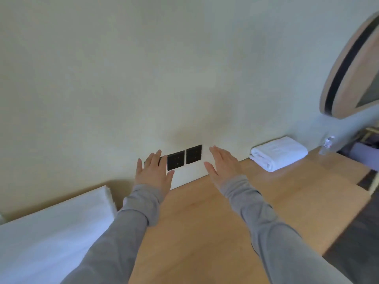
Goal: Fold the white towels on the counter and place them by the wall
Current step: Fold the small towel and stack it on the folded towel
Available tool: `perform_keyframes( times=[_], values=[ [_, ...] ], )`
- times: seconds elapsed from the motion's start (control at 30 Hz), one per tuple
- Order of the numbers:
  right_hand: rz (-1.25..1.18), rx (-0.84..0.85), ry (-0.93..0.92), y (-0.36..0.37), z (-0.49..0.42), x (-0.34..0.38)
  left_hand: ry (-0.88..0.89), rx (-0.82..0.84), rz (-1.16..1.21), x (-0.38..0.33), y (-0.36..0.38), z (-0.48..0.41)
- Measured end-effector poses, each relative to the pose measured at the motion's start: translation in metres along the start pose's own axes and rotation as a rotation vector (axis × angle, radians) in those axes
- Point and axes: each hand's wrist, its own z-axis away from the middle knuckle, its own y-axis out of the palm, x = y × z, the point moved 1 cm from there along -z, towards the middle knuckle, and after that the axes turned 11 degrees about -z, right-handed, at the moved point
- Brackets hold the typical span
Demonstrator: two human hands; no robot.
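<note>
Left hand [152, 171]: 6 o'clock in frame, palm down, fingers straight and slightly spread, grasping nothing; grey sleeve to the wrist.
Right hand [222, 165]: 5 o'clock, palm down, fingers straight, released, nothing held.
Contact: both hands are over the light wooden counter [205, 232] close to the pale wall [143, 78]; can't tell if they touch either.
Folded white towel [279, 153]: 3 o'clock, on the counter, back edge against the wall, well apart from the right hand.
Large flat white cloth [51, 232]: 8 o'clock, layered edge near the wall, just beside the left sleeve.
Black square wall plates [176, 160]: two in plain view between the hands; the left fingertips overlap a third dark plate.
Round wood-framed mirror [352, 68]: 2 o'clock, on the wall.
Small clear plastic bottle [327, 144]: 3 o'clock, upright, beyond the folded towel.
</note>
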Motion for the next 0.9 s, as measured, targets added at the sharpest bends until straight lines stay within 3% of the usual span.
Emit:
perform_keyframes(
  times=[0.4,0.67,0.9],
  values=[
    [0.178,-0.161,0.33,-0.202,0.116,-0.253,0.362,-0.081,0.094,-0.324,-0.063,-0.028],
    [0.191,-0.209,0.49,-0.242,0.148,-0.361,0.46,-0.112,0.118,-0.437,-0.067,-0.066],
    [0.226,-0.149,0.432,-0.234,0.083,-0.448,0.422,-0.138,0.069,-0.498,-0.034,-0.141]
  ],
)
